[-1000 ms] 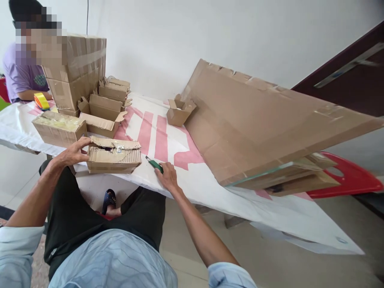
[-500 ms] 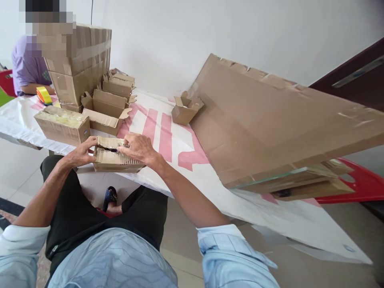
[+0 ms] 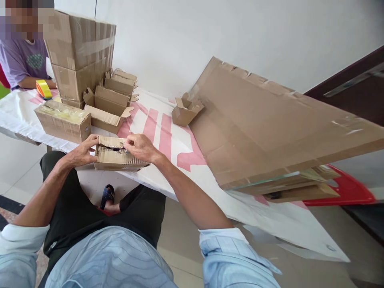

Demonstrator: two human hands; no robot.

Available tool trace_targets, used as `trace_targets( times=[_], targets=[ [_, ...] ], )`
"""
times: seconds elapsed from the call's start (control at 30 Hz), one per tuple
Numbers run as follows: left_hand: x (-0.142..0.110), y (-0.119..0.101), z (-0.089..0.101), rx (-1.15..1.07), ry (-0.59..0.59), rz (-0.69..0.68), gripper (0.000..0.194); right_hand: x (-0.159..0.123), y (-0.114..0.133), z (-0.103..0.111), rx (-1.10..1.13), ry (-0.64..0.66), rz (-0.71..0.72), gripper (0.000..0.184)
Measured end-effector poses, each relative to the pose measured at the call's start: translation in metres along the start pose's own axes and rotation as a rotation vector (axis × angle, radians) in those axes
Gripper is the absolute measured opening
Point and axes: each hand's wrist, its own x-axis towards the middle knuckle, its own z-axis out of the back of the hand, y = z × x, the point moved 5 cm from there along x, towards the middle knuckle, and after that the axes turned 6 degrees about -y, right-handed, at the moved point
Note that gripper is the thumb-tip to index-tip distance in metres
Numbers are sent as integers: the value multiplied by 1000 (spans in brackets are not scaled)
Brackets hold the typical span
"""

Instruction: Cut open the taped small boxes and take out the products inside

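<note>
A small cardboard box sits at the near edge of the cloth-covered table, with a dark gap along the seam between its ragged top flaps. My left hand grips its left end, thumb at the near side and fingers at the far side. On the right part of the top, my right hand is closed over the seam, with curled fingers pinching at the flap edge. Its fingertips are partly hidden, and a small bluish spot shows beneath them. What lies inside the box cannot be made out.
A taped box stands left, with open cardboard boxes behind it. Tall stacked cartons, a yellow tape roll and a person in a purple shirt are beyond. A large cardboard sheet leans right beside a small open box.
My right hand has slid slightly right along the box top, and more of the dark gap shows. My left hand keeps its hold. The view has shifted slightly, showing more of the other person's shirt.
</note>
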Motion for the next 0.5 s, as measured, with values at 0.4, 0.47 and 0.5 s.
trace_targets(
  times=[0.4, 0.47, 0.5],
  targets=[
    [1, -3, -2, 61, -42, -102, 61, 9, -13, -3, 387, 49, -103, 22],
    [0, -3, -3, 52, -45, -102, 61, 10, -13, -7, 411, 56, -101, 25],
    [0, -3, -4, 47, -39, -99, 61, 10, -13, -8, 415, 56, -94, 27]
  ],
)
